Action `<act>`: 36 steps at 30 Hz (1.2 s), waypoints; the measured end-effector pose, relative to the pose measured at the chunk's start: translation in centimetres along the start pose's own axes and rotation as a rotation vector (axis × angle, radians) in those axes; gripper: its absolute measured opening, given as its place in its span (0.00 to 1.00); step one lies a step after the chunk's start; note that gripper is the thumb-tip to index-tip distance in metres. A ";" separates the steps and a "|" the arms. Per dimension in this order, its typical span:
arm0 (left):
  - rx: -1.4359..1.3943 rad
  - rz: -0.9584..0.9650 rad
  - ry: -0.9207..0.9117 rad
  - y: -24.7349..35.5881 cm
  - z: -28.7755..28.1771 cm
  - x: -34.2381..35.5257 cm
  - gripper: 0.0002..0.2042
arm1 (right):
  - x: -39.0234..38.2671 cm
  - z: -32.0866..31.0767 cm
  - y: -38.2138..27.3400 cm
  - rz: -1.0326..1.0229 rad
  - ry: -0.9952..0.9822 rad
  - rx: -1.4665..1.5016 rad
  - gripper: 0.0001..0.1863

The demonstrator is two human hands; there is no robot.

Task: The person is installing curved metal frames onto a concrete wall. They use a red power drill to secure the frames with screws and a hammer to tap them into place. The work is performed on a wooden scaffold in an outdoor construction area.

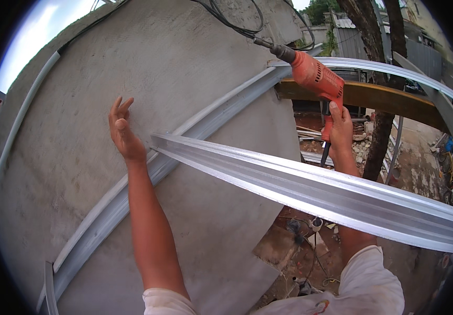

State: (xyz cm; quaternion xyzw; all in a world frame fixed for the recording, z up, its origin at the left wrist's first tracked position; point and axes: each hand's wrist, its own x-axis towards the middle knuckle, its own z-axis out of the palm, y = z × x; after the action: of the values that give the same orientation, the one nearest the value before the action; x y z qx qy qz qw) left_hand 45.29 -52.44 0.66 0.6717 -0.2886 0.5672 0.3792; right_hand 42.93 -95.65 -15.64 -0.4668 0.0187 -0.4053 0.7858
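My right hand (340,126) is wrapped round the handle of a red corded drill (315,79), which is raised with its chuck and dark bit pointing up and left. My left hand (124,126) is lifted in front of the grey wall with its fingers apart, holding nothing, just left of the end of a silver metal channel (310,189). That channel runs from a long metal rail (106,218) on the wall out to the right edge, passing over my right forearm. The rail slants from lower left to upper right, and the channel's far end meets it near my left hand.
A grey rendered wall (64,136) carries a pale conduit (16,126) and black cables (221,16). At right are a yellowish beam (415,107), a tree trunk (374,147) and a corrugated fence (420,58). Below lies ground with rubble (357,134), cords and scattered debris.
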 end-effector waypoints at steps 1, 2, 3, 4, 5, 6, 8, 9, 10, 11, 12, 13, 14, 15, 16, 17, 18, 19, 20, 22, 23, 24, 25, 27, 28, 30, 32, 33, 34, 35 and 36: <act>0.052 0.020 0.008 -0.2 -0.4 -0.8 0.42 | -0.8 -1.4 1.4 0.007 0.023 -0.010 0.20; 0.051 0.063 0.000 -0.2 -0.9 -1.1 0.40 | -1.7 -2.4 3.3 0.029 0.036 -0.015 0.21; 0.055 0.106 -0.009 0.0 -1.5 -1.4 0.37 | -3.1 -3.3 4.5 0.082 0.017 -0.037 0.22; 0.072 0.141 -0.022 0.0 -2.4 -2.0 0.34 | -4.6 -3.8 6.3 0.149 -0.010 -0.059 0.23; 0.041 0.162 -0.005 0.5 -2.0 -2.1 0.32 | -4.1 -5.9 9.7 0.087 0.014 0.113 0.25; 0.056 0.172 0.001 0.4 -2.7 -2.4 0.30 | -6.6 -5.9 9.6 0.227 -0.046 0.025 0.25; 0.039 0.199 0.034 0.6 -2.8 -3.7 0.26 | -10.4 -7.2 11.6 0.342 0.030 0.267 0.21; 0.037 0.214 0.056 1.0 -3.1 -4.8 0.24 | -12.1 -7.5 12.9 0.398 0.067 0.391 0.19; 0.047 0.228 0.074 1.4 -3.7 -6.1 0.22 | -13.4 -7.8 13.5 0.479 0.067 0.317 0.19; 0.034 0.223 0.066 2.1 -3.8 -8.1 0.20 | -14.6 -8.4 13.8 0.553 0.068 0.240 0.19; 0.021 0.218 0.058 3.2 -3.7 -10.6 0.19 | -15.6 -9.0 14.2 0.620 0.067 0.168 0.19; 0.028 0.202 0.043 4.4 -4.1 -13.8 0.18 | -17.4 -8.9 13.8 0.625 0.073 0.109 0.20; -0.071 0.102 0.006 5.4 -3.7 -17.7 0.17 | -19.1 -8.6 13.1 0.628 0.076 0.049 0.20; -0.127 -0.023 -0.106 5.9 -3.6 -21.8 0.17 | -20.8 -9.0 13.4 0.655 0.068 0.017 0.19; -0.188 -0.288 -0.204 7.2 -2.9 -25.9 0.21 | -22.8 -9.5 13.6 0.741 0.068 0.064 0.20; -0.258 -0.578 -0.312 9.0 -2.4 -29.3 0.30 | -25.2 -9.3 13.5 0.802 0.069 0.120 0.20; -0.292 -0.821 -0.470 10.2 -1.9 -32.6 0.40 | -27.6 -9.8 14.2 0.866 0.051 0.125 0.20; -0.346 -0.960 -0.598 11.0 -1.5 -35.5 0.45 | -30.2 -10.4 15.0 0.934 0.031 0.130 0.20; -0.386 -1.059 -0.630 11.8 -1.0 -37.8 0.46 | -32.9 -10.4 15.1 0.981 0.020 0.115 0.20; -0.452 -1.174 -0.652 13.0 -0.2 -41.8 0.45 | -38.0 -10.1 14.2 1.058 -0.018 0.097 0.19; -0.463 -1.189 -0.635 13.3 0.0 -43.4 0.43 | -40.2 -9.7 13.6 1.094 -0.059 0.097 0.19; -0.482 -1.199 -0.622 13.5 0.0 -44.6 0.42 | -42.0 -9.6 13.6 1.090 -0.077 0.075 0.18; -0.442 -1.247 -0.548 13.6 -0.4 -45.3 0.39 | -43.4 -9.6 13.8 1.085 -0.092 0.052 0.17; -0.354 -1.343 -0.392 14.0 -1.5 -46.4 0.33 | -45.9 -9.6 14.0 1.121 -0.138 0.037 0.16; -0.344 -1.355 -0.316 14.5 -2.1 -46.7 0.31 | -46.5 -9.4 13.7 1.139 -0.159 0.025 0.15; -0.320 -1.372 -0.164 14.8 -3.8 -46.8 0.28 | -47.4 -8.8 13.5 1.143 -0.255 -0.014 0.16; -0.337 -1.348 -0.082 15.1 -4.9 -47.1 0.25 | -47.9 -9.8 14.1 1.004 -0.421 -0.112 0.18; -0.375 -1.332 -0.052 14.8 -5.7 -47.1 0.25 | -48.0 -10.2 15.3 0.857 -0.544 -0.173 0.19; -0.415 -1.330 -0.019 14.9 -6.5 -47.2 0.24 | -48.2 -11.3 15.9 0.717 -0.663 -0.243 0.19; -0.431 -1.331 -0.022 15.4 -7.2 -46.7 0.24 | -47.4 -12.8 16.1 0.913 -0.724 -0.193 0.21; -0.427 -1.333 -0.029 15.7 -8.6 -47.5 0.25 | -44.7 -12.4 14.9 0.945 -0.887 -0.403 0.21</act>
State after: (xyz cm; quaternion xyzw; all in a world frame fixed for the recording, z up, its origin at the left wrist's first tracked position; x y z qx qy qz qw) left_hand 18.72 -55.82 -42.52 0.6239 0.0747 0.1356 0.7660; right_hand 17.08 -71.78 -49.37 -0.6678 -0.0285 0.2229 0.7096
